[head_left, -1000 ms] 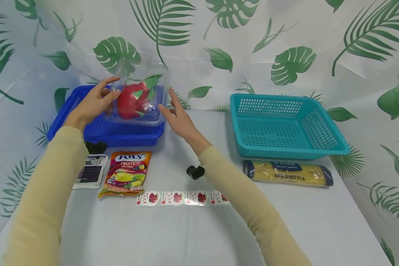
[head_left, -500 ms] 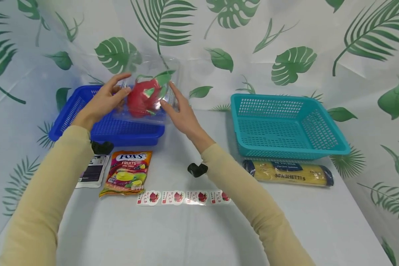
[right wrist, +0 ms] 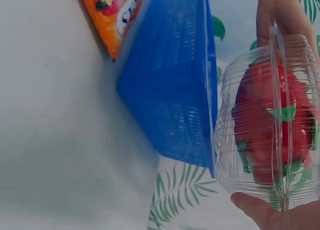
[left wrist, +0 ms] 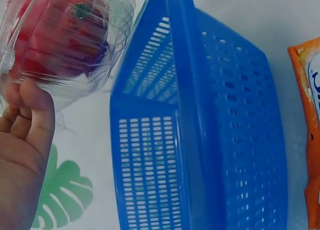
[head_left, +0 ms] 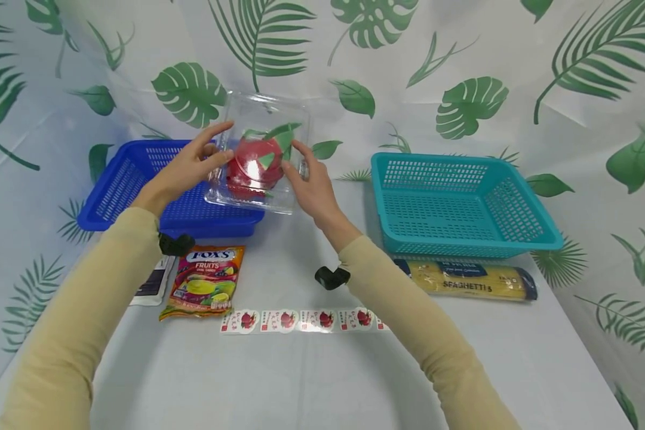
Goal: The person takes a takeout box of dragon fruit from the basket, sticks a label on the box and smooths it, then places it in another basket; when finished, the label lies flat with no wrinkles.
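Note:
Both hands hold a clear plastic clamshell box up at the right end of the blue basket. Inside the box is a red, rounded thing with green leafy tips; its exact kind is unclear. My left hand grips the box's left side between thumb and fingers. On the opposite side, my right hand holds it with thumb and fingers. In the right wrist view the clamshell's lid and base meet along a rim. The left wrist view shows the left fingers against the plastic.
A teal basket stands at the right, with a spaghetti pack before it. Left of centre lie a Fox's candy bag and a partly hidden white-and-dark pouch. A strip of strawberry stickers lies in front.
Both hands have carried the clamshell box rightward, from over the blue basket to its right end. The right thumb and fingers have come in onto the box's right side.

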